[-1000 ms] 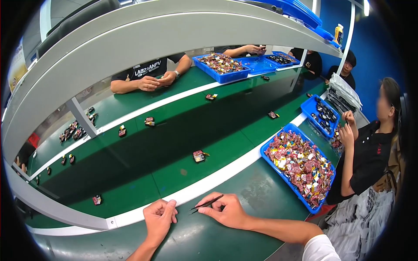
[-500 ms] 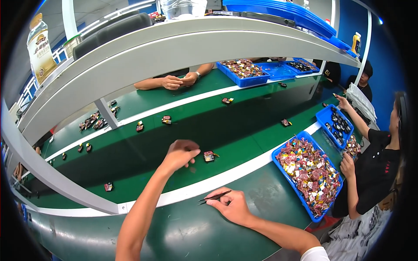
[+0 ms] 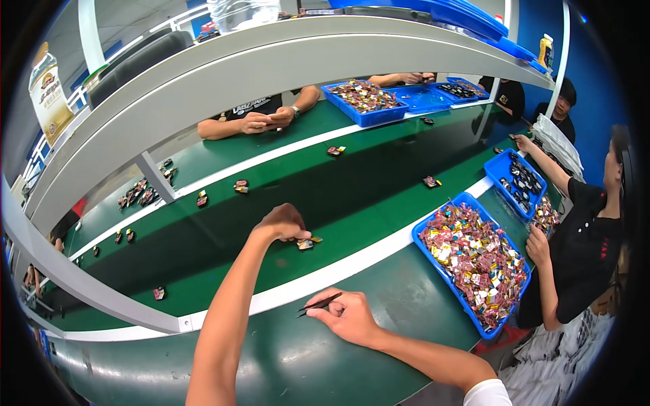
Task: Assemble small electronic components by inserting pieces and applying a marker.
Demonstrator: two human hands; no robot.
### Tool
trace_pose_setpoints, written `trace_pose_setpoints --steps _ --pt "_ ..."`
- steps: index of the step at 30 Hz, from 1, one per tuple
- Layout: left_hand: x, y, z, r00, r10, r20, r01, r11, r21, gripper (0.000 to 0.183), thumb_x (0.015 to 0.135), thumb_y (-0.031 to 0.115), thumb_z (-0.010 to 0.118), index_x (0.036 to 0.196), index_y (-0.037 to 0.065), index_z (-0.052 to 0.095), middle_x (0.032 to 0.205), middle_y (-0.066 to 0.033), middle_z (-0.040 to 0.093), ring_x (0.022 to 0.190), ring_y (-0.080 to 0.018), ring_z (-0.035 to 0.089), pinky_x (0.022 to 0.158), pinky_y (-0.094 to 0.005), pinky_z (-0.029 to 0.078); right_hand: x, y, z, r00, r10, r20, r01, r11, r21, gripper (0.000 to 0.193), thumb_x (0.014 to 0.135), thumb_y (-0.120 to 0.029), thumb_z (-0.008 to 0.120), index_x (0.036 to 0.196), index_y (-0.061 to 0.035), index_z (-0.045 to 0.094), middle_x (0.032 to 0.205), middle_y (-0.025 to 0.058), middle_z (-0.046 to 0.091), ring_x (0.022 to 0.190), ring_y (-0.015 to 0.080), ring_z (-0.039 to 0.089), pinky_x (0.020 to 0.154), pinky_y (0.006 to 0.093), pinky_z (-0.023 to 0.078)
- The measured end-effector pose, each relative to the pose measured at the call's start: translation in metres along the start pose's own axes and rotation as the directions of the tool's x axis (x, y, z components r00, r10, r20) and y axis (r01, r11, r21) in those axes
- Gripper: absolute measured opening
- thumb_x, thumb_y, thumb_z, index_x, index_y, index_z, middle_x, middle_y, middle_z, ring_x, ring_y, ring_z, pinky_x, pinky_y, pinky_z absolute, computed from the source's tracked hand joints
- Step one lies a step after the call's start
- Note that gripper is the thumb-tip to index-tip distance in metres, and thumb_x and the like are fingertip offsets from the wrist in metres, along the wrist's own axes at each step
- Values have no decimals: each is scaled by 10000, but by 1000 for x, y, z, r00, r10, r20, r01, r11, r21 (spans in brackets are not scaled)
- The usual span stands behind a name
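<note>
My left hand (image 3: 283, 222) reaches over the green belt, its fingers bent down together onto a small electronic part (image 3: 306, 245) with a silver-and-dark body and a yellow tab. The fingertips meet the part's upper edge, and it appears to be still on the belt surface. In my right hand (image 3: 349, 318), a pair of black tweezers (image 3: 321, 304) is held between thumb and fingers, its tips pointing left. That hand rests on the green worktable (image 3: 284, 365), just this side of the white rail (image 3: 338, 269).
Beside my right arm, a blue tray (image 3: 414, 233) is heaped with small reddish and white parts. Another blue tray (image 3: 489, 169) with black parts stands near a co-worker (image 3: 575, 230). Several parts ride the belt (image 3: 379, 176). A grey shelf beam (image 3: 284, 64) crosses above.
My left hand has come down onto the small part, its fingers now touching it. My right hand keeps the tweezers in much the same pose. The whole view has shifted slightly.
</note>
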State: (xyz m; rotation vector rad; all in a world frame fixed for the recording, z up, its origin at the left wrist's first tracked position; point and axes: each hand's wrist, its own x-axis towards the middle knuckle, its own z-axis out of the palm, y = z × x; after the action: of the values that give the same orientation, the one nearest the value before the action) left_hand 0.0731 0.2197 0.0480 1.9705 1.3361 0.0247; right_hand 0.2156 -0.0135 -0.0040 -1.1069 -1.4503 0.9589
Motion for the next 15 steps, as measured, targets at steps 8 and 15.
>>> trace_pose_setpoints --steps 8,15 --pt "-19 -4 -5 994 -97 -48 99 995 28 220 858 233 790 876 22 729 711 -48 684 607 -106 633 551 -297 476 1 12 8 994 -99 -47 102 993 57 132 837 -105 795 798 -16 706 528 8 497 457 84 299 457 287 287" --pt "-70 -37 1 976 -148 -160 62 891 -451 173 920 82 697 1020 -58 680 732 -74 669 536 -111 573 475 -266 437 0 3 4 999 42 14 -42 998 -36 424 836 -63 795 539 18 503 986 83 763 508 58 435 482 279 362"
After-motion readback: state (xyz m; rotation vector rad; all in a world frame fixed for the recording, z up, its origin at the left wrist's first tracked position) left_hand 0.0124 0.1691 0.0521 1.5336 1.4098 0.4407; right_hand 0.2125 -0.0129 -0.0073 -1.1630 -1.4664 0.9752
